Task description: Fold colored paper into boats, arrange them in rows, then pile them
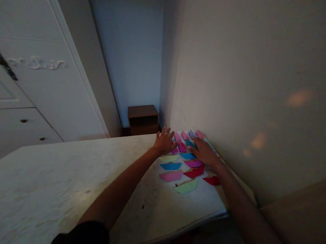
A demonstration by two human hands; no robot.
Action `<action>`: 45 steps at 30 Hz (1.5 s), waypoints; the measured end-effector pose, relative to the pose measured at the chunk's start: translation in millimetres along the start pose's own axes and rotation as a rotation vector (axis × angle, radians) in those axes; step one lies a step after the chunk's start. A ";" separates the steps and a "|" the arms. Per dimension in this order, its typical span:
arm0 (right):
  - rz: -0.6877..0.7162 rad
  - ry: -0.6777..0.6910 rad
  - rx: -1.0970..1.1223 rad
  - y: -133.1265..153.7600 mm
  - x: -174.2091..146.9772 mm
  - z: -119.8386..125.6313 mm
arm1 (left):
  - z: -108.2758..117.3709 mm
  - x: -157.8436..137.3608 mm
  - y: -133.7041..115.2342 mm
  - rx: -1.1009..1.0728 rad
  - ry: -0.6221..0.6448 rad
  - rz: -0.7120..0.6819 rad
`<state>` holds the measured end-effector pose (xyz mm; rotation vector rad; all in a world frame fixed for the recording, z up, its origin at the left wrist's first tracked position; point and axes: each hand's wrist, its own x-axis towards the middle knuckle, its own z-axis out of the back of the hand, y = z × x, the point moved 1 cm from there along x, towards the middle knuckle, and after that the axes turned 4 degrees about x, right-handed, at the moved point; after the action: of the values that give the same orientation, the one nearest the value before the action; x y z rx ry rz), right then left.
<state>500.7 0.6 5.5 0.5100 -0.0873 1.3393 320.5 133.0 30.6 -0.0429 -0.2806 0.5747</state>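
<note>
Folded paper boats lie in rows on the pale tabletop point(53, 176). My left hand point(163, 141), a ring on one finger, is open with fingers spread beside the far pink and magenta paper boats point(182, 147). My right hand point(205, 152) has its thumb and fingers on either side of a teal paper boat point(191, 144), gripping it. Nearer me lie flattened boats: a blue one point(171, 166), a pink one point(171, 176), a red one point(194, 172) and a light green one point(185, 187). My right wrist partly covers another red boat point(211, 180).
A plain wall point(245, 76) runs along the table's right side. White cabinets point(48, 107) with dark handles stand beyond the table to the left. A small brown nightstand point(143, 111) is in the far corner. The table's near edge point(196, 223) curves in front of me.
</note>
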 end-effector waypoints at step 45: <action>0.316 0.021 0.333 74.6 -11.5 8.7 | 31.2 -109.4 30.0 -0.204 -0.064 -0.132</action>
<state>429.5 -3.0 31.9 0.7866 0.0778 1.6796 208.3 97.7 29.7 -0.2020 -0.4004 0.4150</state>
